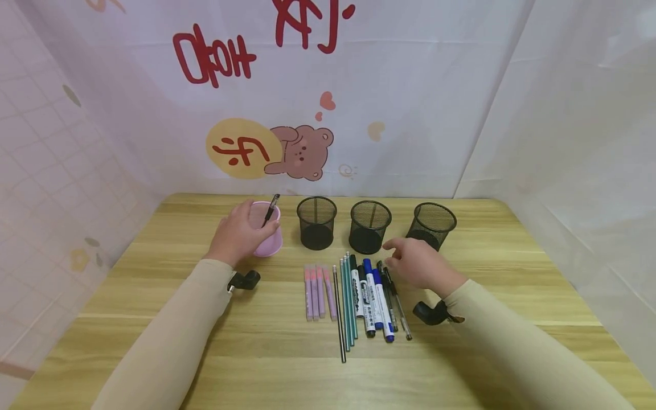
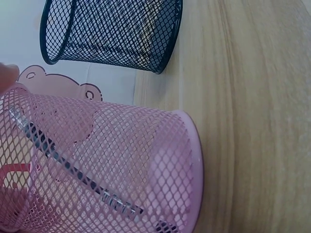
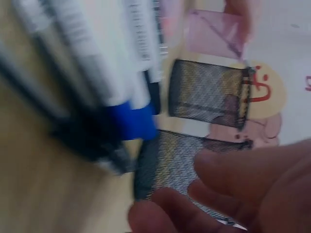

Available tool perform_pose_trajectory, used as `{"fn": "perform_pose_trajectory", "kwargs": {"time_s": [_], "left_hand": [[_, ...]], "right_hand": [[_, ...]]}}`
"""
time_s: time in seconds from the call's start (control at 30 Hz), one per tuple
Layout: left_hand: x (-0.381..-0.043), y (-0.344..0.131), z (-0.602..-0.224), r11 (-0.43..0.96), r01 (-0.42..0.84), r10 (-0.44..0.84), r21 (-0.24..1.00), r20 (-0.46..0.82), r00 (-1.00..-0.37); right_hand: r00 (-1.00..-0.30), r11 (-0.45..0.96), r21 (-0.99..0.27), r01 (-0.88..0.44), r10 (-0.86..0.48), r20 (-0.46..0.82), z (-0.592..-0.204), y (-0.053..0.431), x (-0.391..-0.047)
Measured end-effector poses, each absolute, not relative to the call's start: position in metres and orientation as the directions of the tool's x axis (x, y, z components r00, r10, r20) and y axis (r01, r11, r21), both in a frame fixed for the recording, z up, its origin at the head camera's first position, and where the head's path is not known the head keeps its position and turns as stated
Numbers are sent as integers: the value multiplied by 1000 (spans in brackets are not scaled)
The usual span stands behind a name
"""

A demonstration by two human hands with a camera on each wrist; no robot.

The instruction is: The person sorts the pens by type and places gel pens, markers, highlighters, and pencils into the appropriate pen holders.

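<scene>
My left hand [image 1: 238,232] grips the pink mesh pen cup [image 2: 116,155] near its rim, the thumb across its front. Inside leans a black gel pen [image 1: 270,210], its upper end above the rim. My right hand [image 1: 417,262] hovers just above the tops of two black gel pens [image 1: 394,302] on the table, holding nothing. Its thumb and fingers [image 3: 243,165] are apart and loosely bent in the right wrist view. Beside those pens lie blue and black markers [image 1: 376,302], green pencils [image 1: 348,307], one dark pencil [image 1: 339,319] and several pink-purple sticks [image 1: 319,293].
Three black mesh cups stand in a row to the right of the pink one: the left [image 1: 316,225], the middle [image 1: 369,228] and the right [image 1: 433,222], partly behind my right hand. Behind the wooden table [image 1: 277,364] hangs a printed white cloth [image 1: 410,85].
</scene>
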State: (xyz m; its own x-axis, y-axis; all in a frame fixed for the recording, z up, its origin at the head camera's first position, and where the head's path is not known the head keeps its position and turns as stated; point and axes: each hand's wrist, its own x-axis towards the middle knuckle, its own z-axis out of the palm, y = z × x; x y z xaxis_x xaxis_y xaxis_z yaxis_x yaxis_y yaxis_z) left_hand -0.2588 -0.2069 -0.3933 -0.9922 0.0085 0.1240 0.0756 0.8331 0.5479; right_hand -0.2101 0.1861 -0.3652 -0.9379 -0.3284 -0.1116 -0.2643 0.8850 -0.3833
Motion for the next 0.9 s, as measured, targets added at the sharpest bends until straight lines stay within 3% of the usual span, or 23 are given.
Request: {"fn": "perform_pose_trajectory", "kwargs": {"time_s": [0.2, 0.9], "left_hand": [[-260, -207, -392, 842, 82, 21, 533, 120, -993], [-259, -207, -393, 844, 80, 19, 530, 121, -992]], "right_hand": [[-897, 900, -329, -287, -373, -236, -384, 193, -211], [-889, 898, -292, -329, -399, -225, -388, 194, -211]]}}
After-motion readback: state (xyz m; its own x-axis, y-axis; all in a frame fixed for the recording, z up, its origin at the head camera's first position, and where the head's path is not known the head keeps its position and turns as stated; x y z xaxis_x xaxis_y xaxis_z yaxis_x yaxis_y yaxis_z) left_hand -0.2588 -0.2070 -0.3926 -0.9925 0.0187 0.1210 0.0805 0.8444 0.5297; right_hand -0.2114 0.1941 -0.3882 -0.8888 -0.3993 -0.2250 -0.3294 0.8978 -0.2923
